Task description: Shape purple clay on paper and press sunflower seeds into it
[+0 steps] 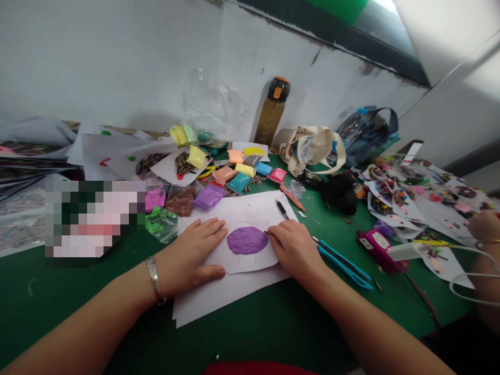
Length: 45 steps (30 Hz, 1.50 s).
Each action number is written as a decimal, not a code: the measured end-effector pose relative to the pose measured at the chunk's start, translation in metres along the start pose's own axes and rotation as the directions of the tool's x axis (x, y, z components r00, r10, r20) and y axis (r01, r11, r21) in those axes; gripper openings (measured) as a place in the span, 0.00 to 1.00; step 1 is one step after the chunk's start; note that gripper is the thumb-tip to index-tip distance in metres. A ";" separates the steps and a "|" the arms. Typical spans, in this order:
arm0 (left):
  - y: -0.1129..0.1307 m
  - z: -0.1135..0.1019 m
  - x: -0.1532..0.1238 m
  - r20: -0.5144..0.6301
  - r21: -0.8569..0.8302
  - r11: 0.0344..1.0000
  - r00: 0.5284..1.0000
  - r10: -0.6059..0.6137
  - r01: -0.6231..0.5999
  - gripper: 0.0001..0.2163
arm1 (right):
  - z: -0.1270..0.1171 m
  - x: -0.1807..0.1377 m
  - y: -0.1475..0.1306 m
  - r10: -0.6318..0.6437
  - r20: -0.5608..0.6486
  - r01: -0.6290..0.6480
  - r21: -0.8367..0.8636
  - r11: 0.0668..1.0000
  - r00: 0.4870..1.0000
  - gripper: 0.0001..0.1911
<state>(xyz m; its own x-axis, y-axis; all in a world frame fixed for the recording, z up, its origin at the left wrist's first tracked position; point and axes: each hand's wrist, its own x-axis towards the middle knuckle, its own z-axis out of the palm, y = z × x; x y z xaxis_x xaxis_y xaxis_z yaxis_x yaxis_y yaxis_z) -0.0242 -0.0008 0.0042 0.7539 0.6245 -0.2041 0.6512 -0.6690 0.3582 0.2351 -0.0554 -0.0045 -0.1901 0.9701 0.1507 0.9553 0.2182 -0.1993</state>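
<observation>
A flat purple clay oval [247,240] lies on a small white paper sheet [230,265], with short thin lines drawn below it. My left hand [191,255] rests flat on the paper to the left of the oval, fingers stretched out. At the oval's right edge, my right hand [295,247] is closed in a pinch, and a thin dark tip pokes out between its fingers; the rest of that object is hidden. Just above this hand lies a black pen [282,210], partly covered. Larger white sheets [195,307] are stacked underneath.
Packets of coloured clay, one of them purple [210,197], crowd the area behind the paper. A blue cutter-like tool [346,264] and a magenta box [380,250] lie to the right. A bottle [272,112] stands by the wall. Another person's arm [486,229] is at the right edge.
</observation>
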 end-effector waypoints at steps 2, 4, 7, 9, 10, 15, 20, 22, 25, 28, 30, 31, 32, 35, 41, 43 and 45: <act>0.000 0.000 0.000 0.002 0.003 1.000 1.000 -0.002 0.002 0.35 | 0.000 -0.002 0.000 -0.009 0.004 0.009 -0.004 1.000 1.000 0.11; 0.002 -0.001 0.000 0.019 0.011 1.000 1.000 -0.009 0.008 0.35 | 0.000 -0.004 -0.001 0.009 0.005 -0.009 -0.012 1.000 1.000 0.10; 0.003 -0.003 0.001 0.034 0.021 1.000 0.999 -0.019 0.018 0.35 | -0.001 -0.007 -0.002 0.037 0.000 -0.037 -0.026 0.999 0.999 0.09; 0.003 -0.003 0.001 0.033 0.030 0.999 0.999 -0.019 0.018 0.35 | -0.001 -0.008 -0.003 0.031 0.002 -0.031 -0.021 0.999 1.000 0.09; 0.003 -0.002 0.001 0.032 0.035 0.999 0.999 -0.018 0.017 0.35 | -0.001 -0.008 -0.004 0.027 0.003 -0.027 -0.016 1.000 1.000 0.09; 0.002 -0.001 0.001 0.022 0.040 0.999 1.000 -0.006 0.005 0.34 | 0.000 -0.009 -0.007 0.057 -0.033 -0.057 -0.007 0.998 0.998 0.08; 0.003 -0.001 0.001 0.018 0.026 1.000 1.000 -0.005 0.005 0.34 | 0.000 -0.009 -0.007 0.055 -0.022 -0.054 0.037 0.998 0.998 0.07; 0.002 -0.001 0.001 0.008 0.014 1.000 1.000 -0.002 0.002 0.34 | 0.001 -0.010 -0.007 0.071 -0.030 -0.069 0.051 0.996 0.997 0.07; 0.001 0.000 0.001 -0.003 -0.003 1.000 1.000 0.003 -0.003 0.34 | 0.002 -0.010 -0.007 0.067 -0.023 -0.065 0.063 0.996 0.997 0.07; 0.001 0.000 0.001 -0.010 -0.004 1.000 1.000 0.005 -0.005 0.34 | 0.002 -0.012 -0.006 0.073 -0.016 -0.072 0.075 0.995 0.997 0.07; 0.002 -0.001 0.001 -0.004 0.006 1.000 1.000 0.002 -0.002 0.34 | 0.002 -0.012 -0.006 0.088 -0.025 -0.085 0.077 0.993 0.996 0.07; 0.002 -0.001 0.001 0.003 0.012 1.000 1.000 -0.002 0.002 0.34 | 0.001 -0.012 -0.006 0.088 -0.029 -0.086 0.078 0.993 0.996 0.07; 0.003 -0.001 0.001 0.009 0.017 1.000 1.000 -0.006 0.006 0.34 | 0.001 -0.012 -0.006 0.082 -0.032 -0.079 0.080 0.994 0.996 0.07; 0.003 -0.002 0.001 0.013 0.013 1.000 1.000 -0.013 0.013 0.34 | 0.002 -0.012 -0.006 0.067 -0.026 -0.064 0.085 0.994 0.997 0.07; 0.002 -0.001 0.001 -0.001 -0.002 1.000 1.000 -0.003 0.003 0.33 | 0.003 -0.013 -0.006 0.066 -0.033 -0.062 0.102 0.993 0.997 0.07; 0.002 -0.001 0.001 -0.005 -0.005 1.000 1.000 0.000 0.000 0.33 | 0.002 -0.013 -0.006 0.064 -0.033 -0.060 0.123 0.991 0.997 0.07; 0.003 -0.002 0.001 -0.001 -0.008 1.000 1.000 -0.002 0.002 0.33 | -0.001 -0.013 -0.003 0.081 -0.032 -0.075 0.165 0.983 0.996 0.07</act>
<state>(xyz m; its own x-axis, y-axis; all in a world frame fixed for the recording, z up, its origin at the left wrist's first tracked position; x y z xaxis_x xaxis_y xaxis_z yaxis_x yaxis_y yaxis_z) -0.0215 -0.0011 0.0068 0.7522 0.6264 -0.2045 0.6524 -0.6641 0.3652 0.2348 -0.0687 -0.0049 -0.1046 0.9807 0.1649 0.9163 0.1595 -0.3674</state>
